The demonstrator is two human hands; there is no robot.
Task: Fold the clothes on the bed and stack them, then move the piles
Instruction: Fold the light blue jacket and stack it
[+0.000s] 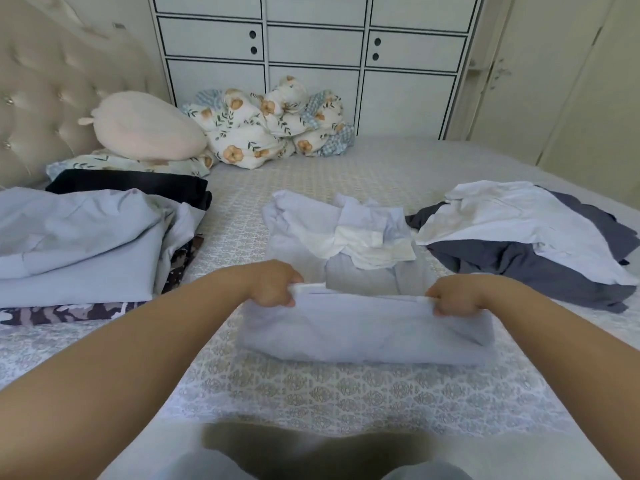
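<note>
A pale blue garment [363, 327] lies folded into a wide band on the bed in front of me. My left hand [273, 284] grips its far edge at the left corner. At the right corner my right hand [453, 296] pinches the same edge. Just beyond it sits a rumpled heap of light blue and white clothes [346, 233]. On the left stands a stack of folded clothes [79, 244], pale blue on top, with black and patterned pieces under it. To the right lies a loose pile of white and dark grey clothes [526, 237].
The bed [346, 393] has a grey patterned cover. A pink plush pillow [145, 126] and a floral duvet bundle [273, 123] sit at the head, by the tufted headboard [45, 84]. White cabinets [311, 46] stand behind the bed, a door [540, 74] to the right.
</note>
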